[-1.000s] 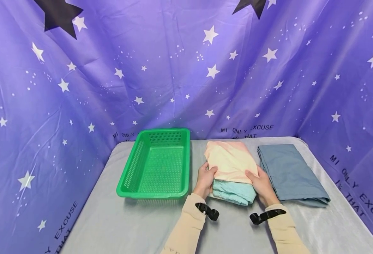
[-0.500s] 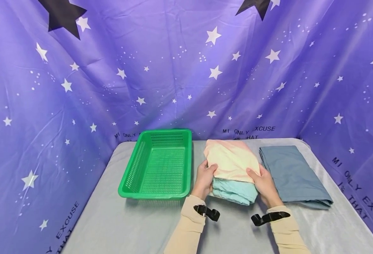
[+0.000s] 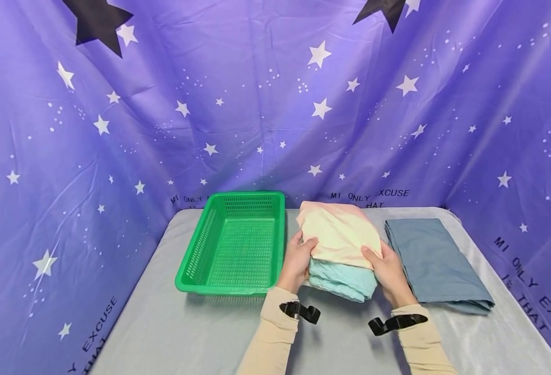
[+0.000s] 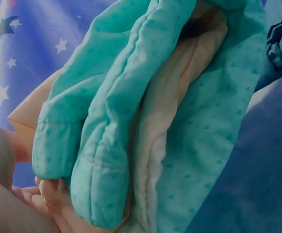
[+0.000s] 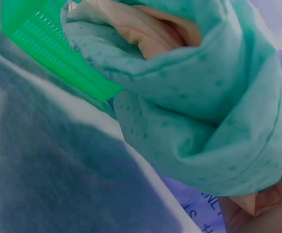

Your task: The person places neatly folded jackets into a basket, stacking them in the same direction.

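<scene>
A folded peach and teal cloth (image 3: 343, 229) hangs between both hands near the back of the table. Its peach side faces up, and several soft teal layers show below its front edge. My left hand (image 3: 296, 262) grips the left side, thumb on top and fingers underneath. On the right side, my right hand (image 3: 391, 273) holds the edge the same way. Stitched teal hems (image 4: 107, 145) with small printed marks hang down in the left wrist view. The right wrist view has the teal underside (image 5: 199, 126) curving round peach fabric. The fingers under the cloth are mostly hidden.
Left of the cloth stands a green plastic basket (image 3: 179, 278) with perforated walls, nothing visible inside. A folded blue-grey cloth (image 3: 437, 260) lies to the right. Both rest on a grey-covered table (image 3: 200, 338). A purple star-printed curtain (image 3: 256, 104) encloses the back and sides.
Both hands have shifted the peach and teal cloth slightly left toward the basket and a little up. Their grip looks the same. The head view has turned slightly.
</scene>
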Tool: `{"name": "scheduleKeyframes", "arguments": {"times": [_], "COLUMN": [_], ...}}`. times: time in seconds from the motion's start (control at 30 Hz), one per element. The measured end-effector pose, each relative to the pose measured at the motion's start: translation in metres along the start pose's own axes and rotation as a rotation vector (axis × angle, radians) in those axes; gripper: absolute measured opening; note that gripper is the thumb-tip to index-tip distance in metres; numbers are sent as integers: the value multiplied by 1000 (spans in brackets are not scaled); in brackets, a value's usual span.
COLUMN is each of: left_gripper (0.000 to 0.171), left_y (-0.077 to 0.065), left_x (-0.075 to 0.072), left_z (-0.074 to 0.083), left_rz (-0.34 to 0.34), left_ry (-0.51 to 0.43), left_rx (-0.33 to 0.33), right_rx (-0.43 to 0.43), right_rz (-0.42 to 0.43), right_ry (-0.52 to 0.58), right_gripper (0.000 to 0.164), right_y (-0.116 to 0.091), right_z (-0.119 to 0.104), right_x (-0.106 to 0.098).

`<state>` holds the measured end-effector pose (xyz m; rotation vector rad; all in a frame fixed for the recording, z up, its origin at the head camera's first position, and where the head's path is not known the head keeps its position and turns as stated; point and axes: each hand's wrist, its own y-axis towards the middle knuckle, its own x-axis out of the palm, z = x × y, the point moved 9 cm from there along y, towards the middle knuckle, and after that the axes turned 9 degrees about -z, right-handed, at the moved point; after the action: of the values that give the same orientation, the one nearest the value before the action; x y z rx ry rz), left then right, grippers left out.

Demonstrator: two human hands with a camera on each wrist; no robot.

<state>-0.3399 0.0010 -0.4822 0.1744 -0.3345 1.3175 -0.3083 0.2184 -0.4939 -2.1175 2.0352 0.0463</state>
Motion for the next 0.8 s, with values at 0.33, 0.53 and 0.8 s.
{"name": "scheduleKeyframes", "arguments": {"times": [0.33,0.53,0.8], "left_gripper": [54,56,55], "left_y": [-5,-7,-11], "left_x": [-6,-11,-20], "left_z": [23,38,58], "left_rz": [-7,-8,-25], "left_ry": [28,39,58], "left_rx": [46,63,58], "right_rx": [-53,-86,-149], "right_rz": [-37,-67,-121], "right_ry": [-22,24,73], "right_gripper": [70,68,66], "right_y": [0,1,3], "right_z": [-18,-30,-45], "right_x": [10,18,30]}}
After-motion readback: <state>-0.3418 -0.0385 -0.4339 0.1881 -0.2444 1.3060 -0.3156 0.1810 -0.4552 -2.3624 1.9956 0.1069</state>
